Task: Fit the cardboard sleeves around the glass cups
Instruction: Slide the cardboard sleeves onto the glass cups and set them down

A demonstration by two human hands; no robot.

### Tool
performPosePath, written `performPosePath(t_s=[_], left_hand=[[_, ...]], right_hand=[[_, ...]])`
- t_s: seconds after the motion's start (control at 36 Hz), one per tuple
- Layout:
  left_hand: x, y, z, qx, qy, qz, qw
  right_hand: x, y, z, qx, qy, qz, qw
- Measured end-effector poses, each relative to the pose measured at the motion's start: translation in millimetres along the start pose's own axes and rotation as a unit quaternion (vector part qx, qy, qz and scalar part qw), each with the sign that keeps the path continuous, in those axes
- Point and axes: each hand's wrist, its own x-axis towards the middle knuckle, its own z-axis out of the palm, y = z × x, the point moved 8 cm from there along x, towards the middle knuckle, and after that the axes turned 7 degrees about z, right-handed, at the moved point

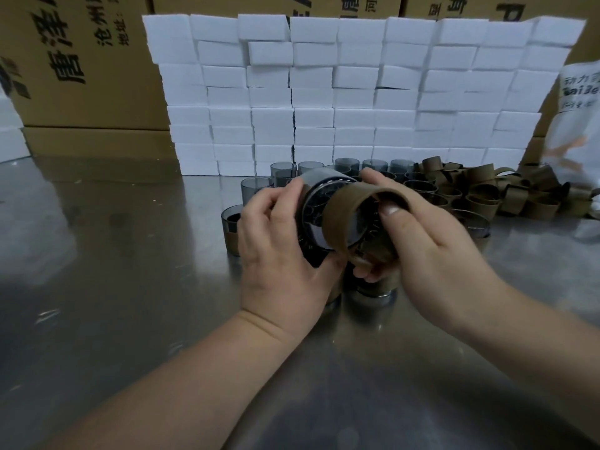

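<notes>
A stainless steel table [97, 287] spans the scene, with a wall of white foam blocks [324, 92] at its far edge. In front of the wall, loose cardboard sleeves [487, 186] are heaped at far right and bare grey glass cups [282, 170] stand just left of them, probably as stock kept within reach. The left hand [279, 241] clasps one glass cup [316, 185] on its side, one end turned right to receive a sleeve. The right hand [431, 241] pinches a cardboard sleeve [344, 206], thumb inside the ring, holding it open at that end.
</notes>
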Motion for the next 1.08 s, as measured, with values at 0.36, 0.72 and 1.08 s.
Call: performPosePath(t_s=[0.36,0.72,1.08], left_hand=[[-2.2,8.5,3.4,-0.059,-0.007,0.054,0.997],[-1.1,19.5,5.6,-0.088,-0.081,0.057,0.991],[0.0,9.4,7.2,-0.103,-0.059,0.038,0.992]], right_hand=[[-0.9,9.8,-3.3,-0.054,0.04,-0.022,0.997],[-4.7,10.4,2.2,-0.109,0.045,-0.053,0.992],[-8.3,4.9,6.5,-0.085,0.016,-0.044,0.995]])
